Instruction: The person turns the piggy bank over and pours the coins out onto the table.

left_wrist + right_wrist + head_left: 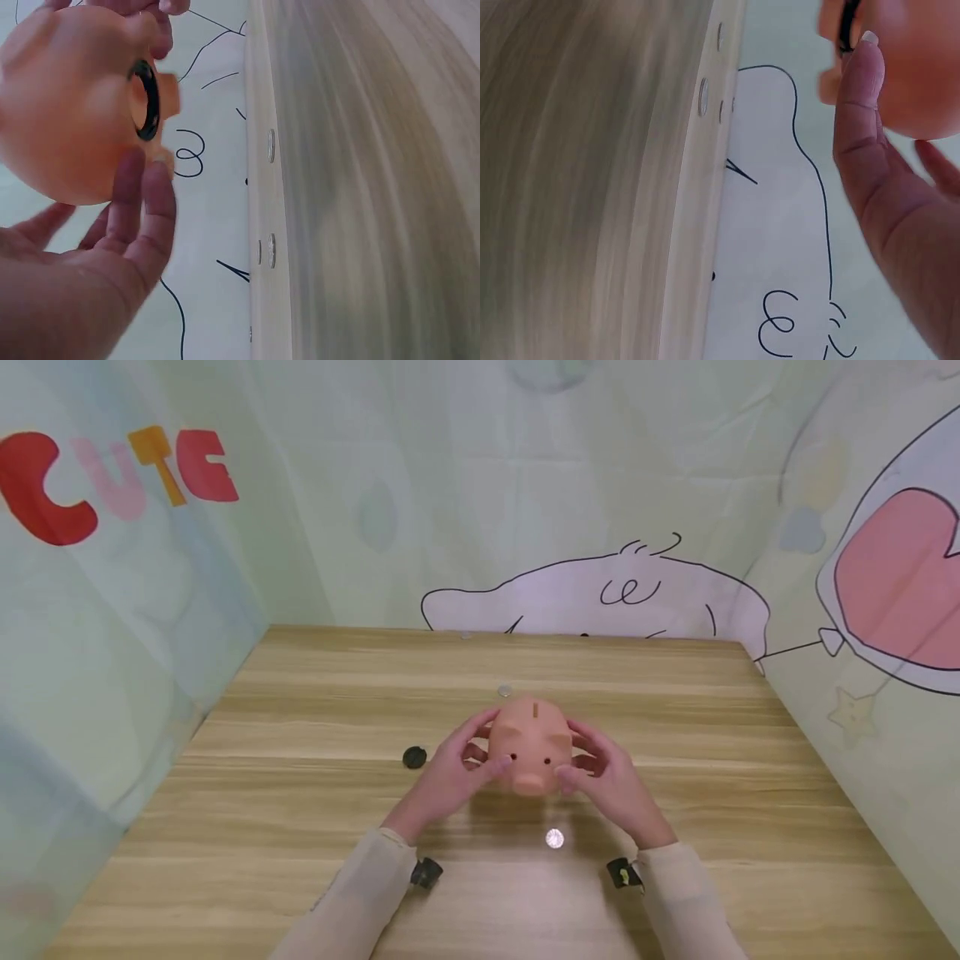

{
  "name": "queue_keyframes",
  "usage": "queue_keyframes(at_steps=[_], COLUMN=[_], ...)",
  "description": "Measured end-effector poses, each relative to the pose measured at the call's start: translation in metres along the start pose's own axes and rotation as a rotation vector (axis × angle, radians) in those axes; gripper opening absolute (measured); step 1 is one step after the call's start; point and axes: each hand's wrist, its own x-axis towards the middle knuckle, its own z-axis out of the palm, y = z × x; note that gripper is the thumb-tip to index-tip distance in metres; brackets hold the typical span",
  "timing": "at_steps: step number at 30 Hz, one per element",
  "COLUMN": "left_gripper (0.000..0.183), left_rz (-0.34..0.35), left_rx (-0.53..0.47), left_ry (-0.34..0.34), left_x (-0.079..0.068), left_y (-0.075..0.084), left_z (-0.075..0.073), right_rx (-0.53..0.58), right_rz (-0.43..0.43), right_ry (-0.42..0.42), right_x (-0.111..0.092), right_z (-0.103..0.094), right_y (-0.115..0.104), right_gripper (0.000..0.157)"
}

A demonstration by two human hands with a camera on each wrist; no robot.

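Note:
An orange-pink piggy bank (530,739) is held up over the table, its snout toward me and the coin slot on top. My left hand (459,766) grips its left side, thumb by the eye. On the opposite side my right hand (606,777) holds it the same way. In the left wrist view, the bank's underside shows a round hole with a black rim (151,101) between its stubby feet. A round black plug (414,757) lies on the table, left of my left hand. One shiny coin (554,838) lies on the wood below the bank.
Behind the bank another coin (505,691) lies on the wooden table (300,827), and a small one (466,635) is at the far edge. Printed cloth walls (360,527) enclose the back and both sides. Black wrist cameras (427,872) sit at both sleeves.

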Motion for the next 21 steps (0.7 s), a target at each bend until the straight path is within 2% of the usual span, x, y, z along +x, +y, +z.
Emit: queue_keyframes(at_steps=[3,4,7,11,15,21], left_gripper=[0.056,0.053,0.049,0.053,0.054,0.057], left_rz=[-0.065,-0.084,-0.136,-0.202,-0.227,-0.222], left_rx=[-0.002,0.000,0.026,0.076,0.078,0.078], left_ry=[0.006,0.009,0.025,0.029,0.026,0.006], left_x=[0.003,0.004,0.005,0.004,0.004,0.005], left_y=[0.000,0.000,0.000,-0.001,-0.003,-0.005], left_z=[0.001,0.002,0.004,0.007,0.008,0.008], right_rx=[0.007,0.004,-0.020,-0.044,-0.048,-0.026], right_rz=[0.112,0.140,0.219,0.301,0.337,0.325], right_ry=[0.054,0.071,0.126,0.148,0.152,0.146], right_x=[0.003,0.005,0.008,0.010,0.010,0.010], right_z=[0.004,0.005,0.009,0.014,0.017,0.014], right_y=[-0.002,-0.003,-0.004,-0.004,-0.004,-0.002], right_gripper=[0.047,0.046,0.056,0.066,0.065,0.063])
